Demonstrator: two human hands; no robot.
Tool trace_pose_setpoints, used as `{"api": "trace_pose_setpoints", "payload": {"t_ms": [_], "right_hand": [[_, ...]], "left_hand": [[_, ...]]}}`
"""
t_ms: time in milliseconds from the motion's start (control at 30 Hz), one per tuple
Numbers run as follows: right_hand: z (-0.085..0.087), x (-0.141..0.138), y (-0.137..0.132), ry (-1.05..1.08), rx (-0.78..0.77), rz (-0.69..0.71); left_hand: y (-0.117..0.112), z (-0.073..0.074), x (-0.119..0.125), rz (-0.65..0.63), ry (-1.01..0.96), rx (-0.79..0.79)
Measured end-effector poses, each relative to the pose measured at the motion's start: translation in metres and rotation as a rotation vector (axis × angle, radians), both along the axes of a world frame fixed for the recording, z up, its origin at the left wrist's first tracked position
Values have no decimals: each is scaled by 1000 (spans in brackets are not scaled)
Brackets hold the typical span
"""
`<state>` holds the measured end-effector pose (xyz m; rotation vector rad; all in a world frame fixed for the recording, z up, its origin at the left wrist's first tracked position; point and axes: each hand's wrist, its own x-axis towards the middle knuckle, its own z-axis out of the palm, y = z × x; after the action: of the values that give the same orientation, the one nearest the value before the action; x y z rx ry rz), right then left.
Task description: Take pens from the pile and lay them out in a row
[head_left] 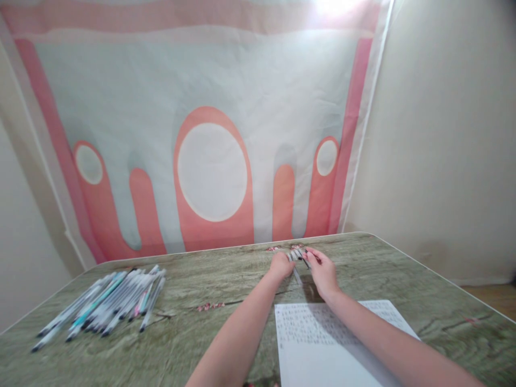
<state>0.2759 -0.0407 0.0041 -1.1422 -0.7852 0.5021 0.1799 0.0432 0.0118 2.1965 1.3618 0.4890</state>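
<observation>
Both my hands are stretched out over the far part of the table [403,279]. My left hand [281,265] is closed round a small bunch of pens [297,256] whose tips stick out to the right. My right hand [321,270] is closed beside it, fingers pinching the same bunch from the right. One pen [297,276] points down toward the table between the hands. A sheet of paper [322,338] with handwritten lines lies under my right forearm.
Several pens [108,301] lie in a loose row on the table's left side. A pink and white patterned cloth [209,134] hangs on the wall behind the table. The table's right edge runs close to a bare wall.
</observation>
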Motion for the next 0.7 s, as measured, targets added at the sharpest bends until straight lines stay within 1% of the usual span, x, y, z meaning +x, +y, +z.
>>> {"api": "trace_pose_setpoints", "payload": {"t_ms": [133,267,333,400,500,567,633,700], "right_hand": [[0,15,7,-44,-6,7],[1,19,6,-151,-36,46],[2,20,5,-275,-60,37],[4,21,4,-443,-82,30],[6,25,6,-716,-129,35],[6,27,9,-872,-177,23],[4,27,14,-980,-231,12],[1,26,18,-1047,-279,4]], "left_hand": [[0,-3,1,-11,-16,-20],[-3,-3,-1,-16,-49,-21],[-5,-3,-5,-18,-74,-12],[-7,-4,-11,-43,-119,17],[-14,-7,-21,-150,-172,79],[-21,-10,-28,-214,-168,123],[-28,-12,-33,-233,-155,172],[-35,-14,-36,-226,-147,215]]}}
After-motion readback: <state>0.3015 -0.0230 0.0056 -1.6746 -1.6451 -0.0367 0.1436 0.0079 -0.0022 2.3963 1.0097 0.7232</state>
